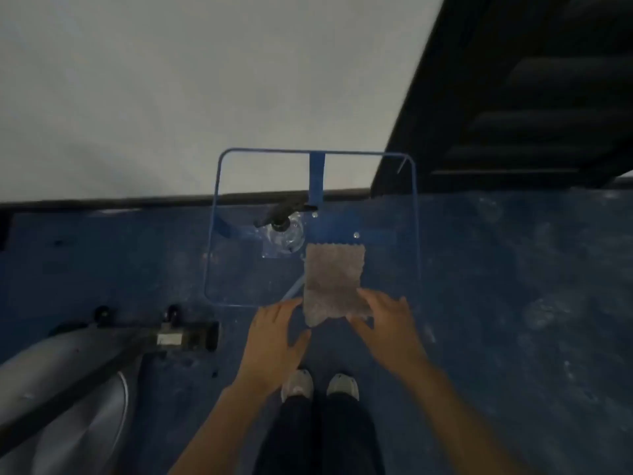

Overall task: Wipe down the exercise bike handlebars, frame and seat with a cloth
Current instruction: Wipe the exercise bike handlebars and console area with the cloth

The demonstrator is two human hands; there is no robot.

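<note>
A grey-brown cloth (333,279) with zigzag edges lies on a clear glass table (239,289) with a blue rim, its near end hanging past the table's front edge. My right hand (387,323) grips that near end, thumb under it and fingers on top. My left hand (274,341) hovers just left of the cloth with fingers spread, holding nothing. The grey exercise bike frame (65,365) and its base bar (185,337) fill the lower left.
A clear spray bottle (286,231) with a black trigger stands on the glass table behind the cloth. A white wall rises behind, with a dark slatted panel (534,97) at upper right. The floor is blue; my shoes (318,385) stand below the table.
</note>
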